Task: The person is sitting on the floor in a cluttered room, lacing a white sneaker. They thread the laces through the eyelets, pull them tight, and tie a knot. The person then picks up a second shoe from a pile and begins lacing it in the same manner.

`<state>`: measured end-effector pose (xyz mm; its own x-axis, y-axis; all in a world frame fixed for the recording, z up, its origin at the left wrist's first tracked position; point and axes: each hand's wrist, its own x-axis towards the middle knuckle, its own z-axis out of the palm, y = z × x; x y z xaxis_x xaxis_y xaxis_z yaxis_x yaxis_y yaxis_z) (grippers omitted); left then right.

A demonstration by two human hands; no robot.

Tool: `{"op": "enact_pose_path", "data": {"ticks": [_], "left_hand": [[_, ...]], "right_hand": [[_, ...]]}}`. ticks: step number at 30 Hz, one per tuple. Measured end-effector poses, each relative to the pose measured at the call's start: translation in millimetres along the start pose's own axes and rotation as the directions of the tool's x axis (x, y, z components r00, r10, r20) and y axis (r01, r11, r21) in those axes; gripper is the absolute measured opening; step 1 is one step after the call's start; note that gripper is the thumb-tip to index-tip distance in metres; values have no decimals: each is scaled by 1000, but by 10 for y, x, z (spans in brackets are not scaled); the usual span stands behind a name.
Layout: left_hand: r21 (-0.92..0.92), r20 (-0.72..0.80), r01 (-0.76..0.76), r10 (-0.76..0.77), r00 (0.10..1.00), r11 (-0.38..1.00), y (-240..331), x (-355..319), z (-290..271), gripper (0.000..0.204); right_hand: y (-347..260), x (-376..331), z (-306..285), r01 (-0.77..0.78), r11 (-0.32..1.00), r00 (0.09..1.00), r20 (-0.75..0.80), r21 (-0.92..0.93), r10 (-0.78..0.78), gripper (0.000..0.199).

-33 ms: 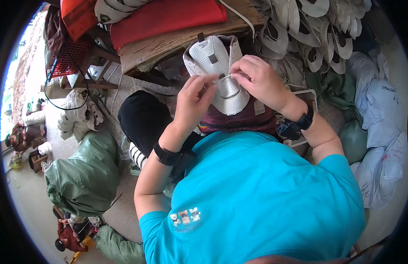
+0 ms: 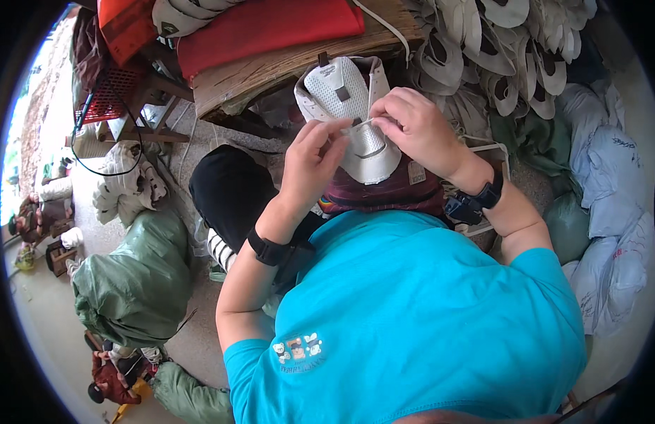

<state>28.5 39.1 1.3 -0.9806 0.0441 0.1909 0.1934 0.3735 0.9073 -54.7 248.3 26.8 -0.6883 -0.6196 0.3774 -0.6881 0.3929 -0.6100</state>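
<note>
A white shoe upper lies over my lap, its toe towards me and its pale mesh tongue pointing away. Above its middle, my left hand and my right hand face each other a short way apart. Stretched between their fingertips is a thin white shoelace. Both hands pinch it, thumb against finger. Dark maroon cloth shows under the toe. Part of the upper's left side is behind my left fingers.
Ahead stands a wooden bench with red material on it. Many pale uppers hang at the far right. White sacks line the right side; green sacks lie left. Other people sit at the far left.
</note>
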Motion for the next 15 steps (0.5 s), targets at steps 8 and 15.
{"op": "enact_pose_path", "data": {"ticks": [8, 15], "left_hand": [[35, -9, 16, -16, 1000, 999, 21, 41, 15, 21], [51, -19, -17, 18, 1000, 999, -1, 9, 36, 20]], "right_hand": [[-33, 13, 57, 51, 991, 998, -38, -127, -56, 17], [-45, 37, 72, 152, 966, 988, 40, -210, -147, 18]]}}
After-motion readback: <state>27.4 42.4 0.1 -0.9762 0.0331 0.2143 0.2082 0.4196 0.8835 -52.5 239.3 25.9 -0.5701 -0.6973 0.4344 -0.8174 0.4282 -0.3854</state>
